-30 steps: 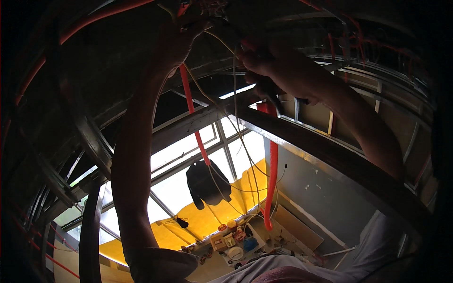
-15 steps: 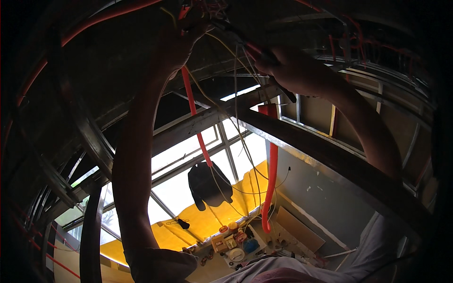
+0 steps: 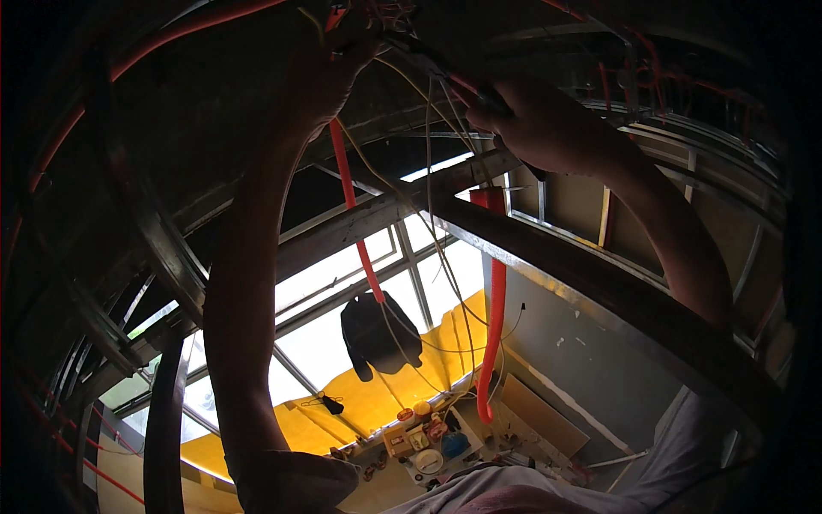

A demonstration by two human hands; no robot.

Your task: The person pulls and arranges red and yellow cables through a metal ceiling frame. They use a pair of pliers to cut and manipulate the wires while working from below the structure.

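Overhead, my right hand (image 3: 548,124) grips a pair of pliers (image 3: 462,81) with red and black handles. The jaws reach up-left toward a dark bunch of wires (image 3: 390,13) at the ceiling. Beside the jaws, my left hand (image 3: 321,90) is raised, its fingers closed around a red corrugated conduit (image 3: 344,167) that shows above and below the hand. A thin yellow wire (image 3: 360,154) comes out next to that hand; shadow hides what the fingertips pinch. Several loose wires (image 3: 441,244) hang down between my arms.
A metal ceiling beam (image 3: 591,274) crosses below my right arm, and another metal channel (image 3: 154,223) curves past my left. A second red conduit (image 3: 495,325) dangles ahead. Below are a dark jacket (image 3: 381,334), yellow sheeting (image 3: 300,428) and a cluttered worktop (image 3: 394,480).
My right hand has closed further on the pliers; the lower handle has drawn in toward the palm. My left hand stays in nearly the same place.
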